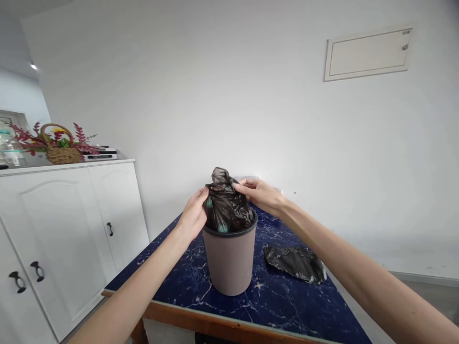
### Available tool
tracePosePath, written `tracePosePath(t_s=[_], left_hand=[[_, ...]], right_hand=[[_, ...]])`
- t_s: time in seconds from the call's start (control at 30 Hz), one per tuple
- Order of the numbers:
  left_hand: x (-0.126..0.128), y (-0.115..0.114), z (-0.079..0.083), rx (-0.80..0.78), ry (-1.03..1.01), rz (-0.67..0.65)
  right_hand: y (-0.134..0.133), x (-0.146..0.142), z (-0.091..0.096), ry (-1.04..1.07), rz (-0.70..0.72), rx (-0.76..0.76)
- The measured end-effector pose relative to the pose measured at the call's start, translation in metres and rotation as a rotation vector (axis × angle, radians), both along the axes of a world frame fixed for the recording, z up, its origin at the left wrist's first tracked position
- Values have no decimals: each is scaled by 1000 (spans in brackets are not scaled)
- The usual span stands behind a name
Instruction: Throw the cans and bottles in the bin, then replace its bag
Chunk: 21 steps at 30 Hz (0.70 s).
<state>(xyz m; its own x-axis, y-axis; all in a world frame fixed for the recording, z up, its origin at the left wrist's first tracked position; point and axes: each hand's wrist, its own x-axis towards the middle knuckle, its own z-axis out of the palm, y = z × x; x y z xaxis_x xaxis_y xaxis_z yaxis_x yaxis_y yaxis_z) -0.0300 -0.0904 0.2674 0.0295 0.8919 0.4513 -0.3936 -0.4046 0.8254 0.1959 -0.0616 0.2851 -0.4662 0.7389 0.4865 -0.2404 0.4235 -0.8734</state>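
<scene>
A taupe round waste bin (230, 260) stands on a dark blue marbled table (287, 306). A filled black plastic bag (225, 208) bulges out of its top, with a knotted tuft above. My left hand (193, 216) is curled against the bag's left side. From the right, my right hand (255, 190) pinches the bag's gathered neck. Both hands are closed on the plastic.
A second black bag (294, 262) lies crumpled flat on the table right of the bin. A white cabinet (60, 239) stands at the left, bearing a wicker basket (60, 150) with red foliage. A white wall with a small access panel (368, 53) is behind.
</scene>
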Motion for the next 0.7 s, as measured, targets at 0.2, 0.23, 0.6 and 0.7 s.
tracePosePath(t_s=[0.2,0.23,0.6,0.7], left_hand=[[-1,1,-3,-27,-161,-28],[0,0,-3,-17,-161,-36],[12,-16,-2,84,114,99],[11,-17,-3,91,149,144]], right_hand=[[5,-17,-5,376,37,-148],[5,-22,-5,346,-11,-151],[-1,-71,2,-109,-230,-29],[-10,-67,7,-177,-155,11]])
